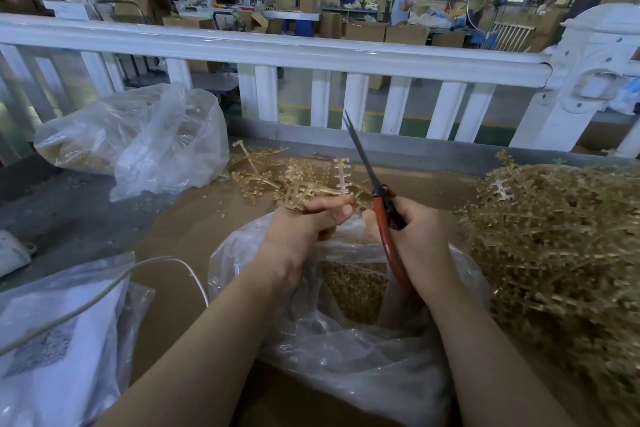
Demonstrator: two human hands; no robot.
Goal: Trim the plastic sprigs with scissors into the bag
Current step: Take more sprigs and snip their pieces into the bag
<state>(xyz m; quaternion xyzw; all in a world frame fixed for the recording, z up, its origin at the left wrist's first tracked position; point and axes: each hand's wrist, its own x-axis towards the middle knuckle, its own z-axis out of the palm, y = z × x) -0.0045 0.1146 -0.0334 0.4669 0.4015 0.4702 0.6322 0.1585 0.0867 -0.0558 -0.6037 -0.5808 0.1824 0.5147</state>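
Sprigs (341,199) half-worked: you are mid-job, with plenty cut and plenty waiting.

Your left hand (313,224) pinches a gold plastic sprig over the open bag (346,340), whose bottom already holds a layer of small gold trimmings; your right hand (412,232) grips the red-handled scissors (375,199), blades together and pointing up and away. A big untrimmed heap (561,239) lies to your right, stripped stems (294,180) beyond the bag. The sprigs look thin, brittle and studded with short side nubs.
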